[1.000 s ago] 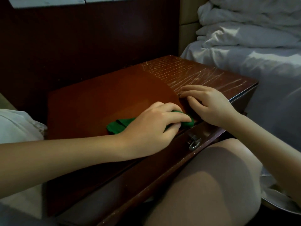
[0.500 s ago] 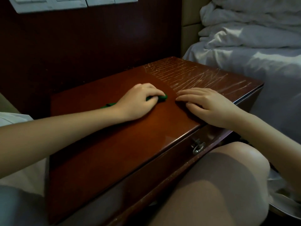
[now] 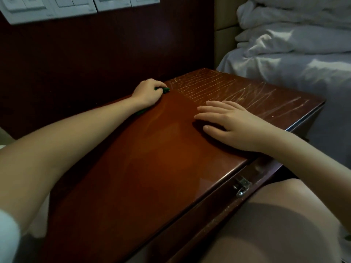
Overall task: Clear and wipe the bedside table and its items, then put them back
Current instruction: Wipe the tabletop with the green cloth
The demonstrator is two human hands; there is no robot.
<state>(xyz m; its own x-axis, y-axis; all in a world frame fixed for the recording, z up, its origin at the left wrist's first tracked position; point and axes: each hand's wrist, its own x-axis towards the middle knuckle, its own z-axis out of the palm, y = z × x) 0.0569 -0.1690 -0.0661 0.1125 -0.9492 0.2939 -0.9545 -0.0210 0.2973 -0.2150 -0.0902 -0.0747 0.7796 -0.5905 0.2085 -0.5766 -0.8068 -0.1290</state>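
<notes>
The reddish-brown bedside table fills the middle of the view, its far right part covered in pale scratches. My left hand is at the table's back edge by the wall, fingers curled over a green cloth that it presses on the wood; only small bits of the cloth show, at the fingertips and under the wrist. My right hand lies flat on the top near the front right, fingers straight and spread, holding nothing.
A dark wood wall panel stands right behind the table, with white switch plates above. A bed with rumpled white bedding lies to the right. A metal drawer pull hangs on the table's front, and my knee is just below it.
My left hand has swept the green cloth from the table's front edge across the top to the back edge by the wall. My right hand has stayed flat in about the same place.
</notes>
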